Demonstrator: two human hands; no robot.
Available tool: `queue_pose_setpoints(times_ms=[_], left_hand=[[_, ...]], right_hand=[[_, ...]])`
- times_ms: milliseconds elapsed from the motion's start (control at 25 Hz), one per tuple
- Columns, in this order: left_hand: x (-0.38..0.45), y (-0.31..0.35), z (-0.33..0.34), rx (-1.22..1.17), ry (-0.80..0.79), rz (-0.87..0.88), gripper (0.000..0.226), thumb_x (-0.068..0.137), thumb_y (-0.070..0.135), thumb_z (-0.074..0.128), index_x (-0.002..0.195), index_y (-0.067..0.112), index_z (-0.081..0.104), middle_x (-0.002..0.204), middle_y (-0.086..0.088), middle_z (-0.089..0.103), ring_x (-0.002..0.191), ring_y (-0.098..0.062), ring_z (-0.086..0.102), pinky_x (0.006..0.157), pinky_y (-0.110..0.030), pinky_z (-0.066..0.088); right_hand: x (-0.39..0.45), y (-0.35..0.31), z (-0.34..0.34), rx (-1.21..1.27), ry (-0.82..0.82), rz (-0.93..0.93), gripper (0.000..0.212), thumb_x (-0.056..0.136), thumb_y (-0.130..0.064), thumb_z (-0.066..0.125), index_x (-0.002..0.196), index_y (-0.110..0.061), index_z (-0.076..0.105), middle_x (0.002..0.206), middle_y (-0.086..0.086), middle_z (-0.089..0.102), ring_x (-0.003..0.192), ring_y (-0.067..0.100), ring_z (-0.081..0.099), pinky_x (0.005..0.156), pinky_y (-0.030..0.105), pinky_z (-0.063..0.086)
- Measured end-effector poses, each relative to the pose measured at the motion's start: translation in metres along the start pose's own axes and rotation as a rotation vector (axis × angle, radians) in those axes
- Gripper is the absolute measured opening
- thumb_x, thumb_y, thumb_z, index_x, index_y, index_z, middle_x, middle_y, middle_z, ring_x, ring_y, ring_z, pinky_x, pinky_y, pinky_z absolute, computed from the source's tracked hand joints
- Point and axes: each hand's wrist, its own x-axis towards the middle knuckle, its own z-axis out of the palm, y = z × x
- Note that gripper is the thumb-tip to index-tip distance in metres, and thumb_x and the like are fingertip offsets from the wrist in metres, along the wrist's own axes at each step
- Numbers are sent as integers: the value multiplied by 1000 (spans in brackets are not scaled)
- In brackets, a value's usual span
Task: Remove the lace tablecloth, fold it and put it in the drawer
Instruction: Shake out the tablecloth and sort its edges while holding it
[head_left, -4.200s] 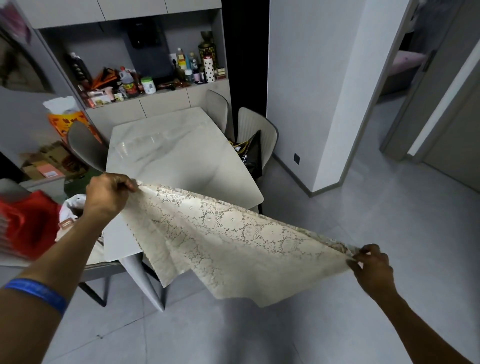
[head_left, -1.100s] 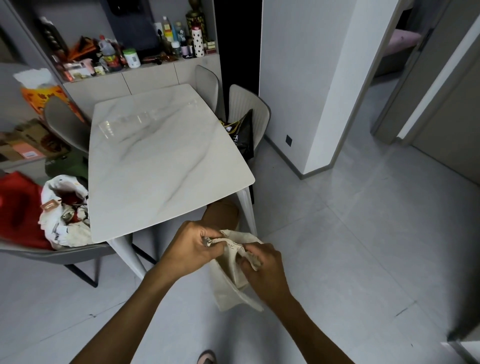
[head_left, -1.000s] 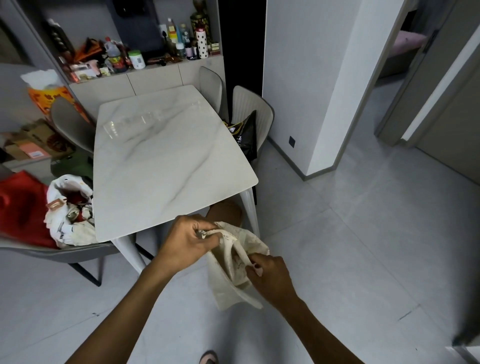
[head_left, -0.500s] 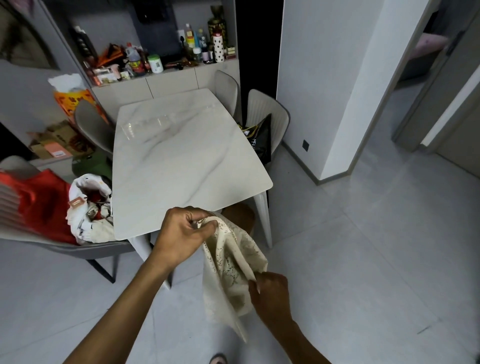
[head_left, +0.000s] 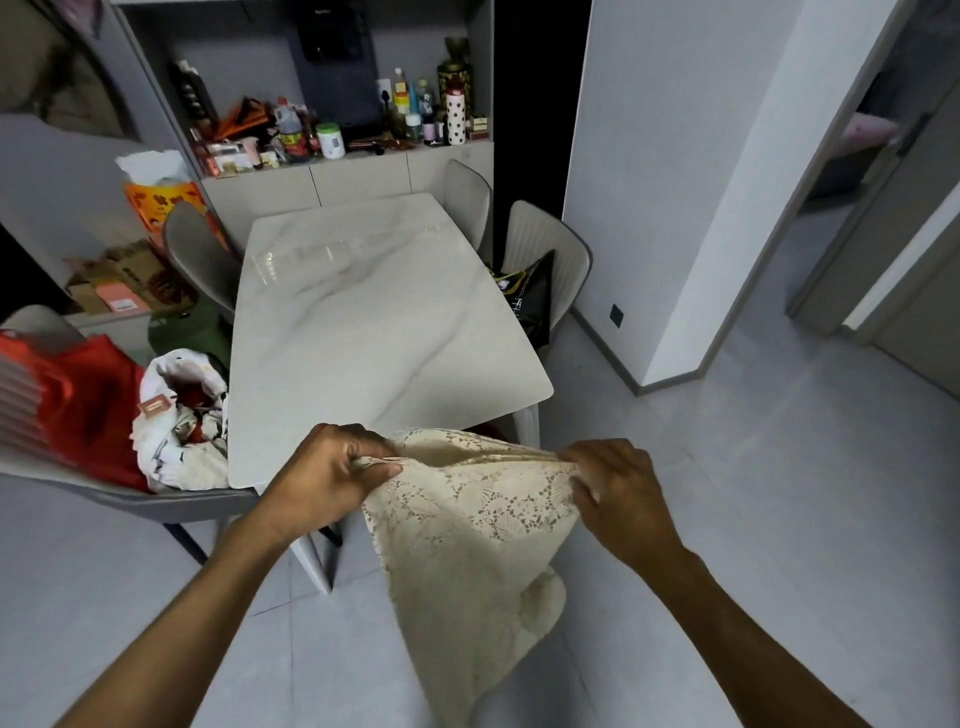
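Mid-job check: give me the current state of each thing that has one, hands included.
lace tablecloth: off the table, partly folded, hanging in the air.
left hand: pinches the cloth's top edge.
right hand: pinches the same edge.
table: bare marble top.

This is the dining area of a home. A white marble-look dining table (head_left: 374, 332) stands on a grey tiled floor (head_left: 753, 519) with upholstered dining chairs (head_left: 545, 249) drawn up around it. Behind it a built-in cabinet niche (head_left: 332, 150) is crowded with household bottles, jars and packets, among them a polka-dot flask (head_left: 456, 118). A chair on the left carries a red bag (head_left: 88, 410) and a bundle of cloth. On the right, doorways (head_left: 878, 156) open into other rooms.
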Motion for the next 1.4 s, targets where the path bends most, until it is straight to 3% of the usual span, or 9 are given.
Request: queue_pose_setpoints(times_ms=[120,320,400,520,600,680,960,1160,1400], left_hand=[[0,18,15,51,-46,121,19,82,16,76,89,33,77,85,21,74,85,3,67,77,-17,52],[2,30,28,128,-78,191,10,84,15,71,85,23,78,84,8,76,84,-11,67,75,-34,54],[3,29,26,111,-44,157,13,82,11,72,84,22,79,84,5,76,83,-13,68,76,-35,55],[4,19,14,33,32,66,25,77,0,74,85,23,79,85,11,75,82,-3,69,78,-30,57],[4,10,-2,40,11,49,39,75,-7,74,90,28,77,81,24,72,83,4,69,78,-18,55],[5,0,-19,83,-55,69,40,73,-8,76,92,27,78,84,29,71,84,8,68,78,-11,53],[15,-35,-50,143,-78,11,13,81,9,77,84,21,79,78,10,76,72,-6,71,64,-30,57],[18,-44,-41,10,-56,-28,23,80,11,77,79,34,77,84,24,75,79,4,71,68,-10,52],[29,-49,-33,53,2,-80,25,78,10,79,85,34,77,74,40,67,80,13,67,72,-6,50]], right_hand=[[3,-30,3,73,38,-153,27,81,-20,71,108,-20,69,111,-5,70,109,18,55,95,35,37],[5,-70,15,209,176,-251,5,82,-25,68,86,-22,70,95,-10,69,99,15,55,89,32,34],[1,-69,24,208,7,-168,14,81,-35,64,88,-25,69,91,-9,72,97,13,59,95,32,30],[-18,-37,35,115,-441,148,34,87,-49,55,115,-30,64,117,-9,69,116,12,58,111,40,17],[-29,-8,37,18,-566,222,36,91,-48,54,123,-33,60,125,-11,66,122,9,54,114,45,12],[-24,10,32,-45,-522,160,30,94,-42,53,120,-31,62,118,-9,69,119,10,56,111,41,15],[50,23,-25,-194,-263,-140,23,88,-41,62,86,-21,74,91,-7,71,100,22,54,85,36,21],[88,25,-58,-270,-291,-51,28,88,-42,64,101,-19,74,119,0,59,115,26,47,94,42,26],[100,30,-72,71,-434,84,22,88,-30,69,91,-8,70,90,7,69,86,24,62,77,38,51]])
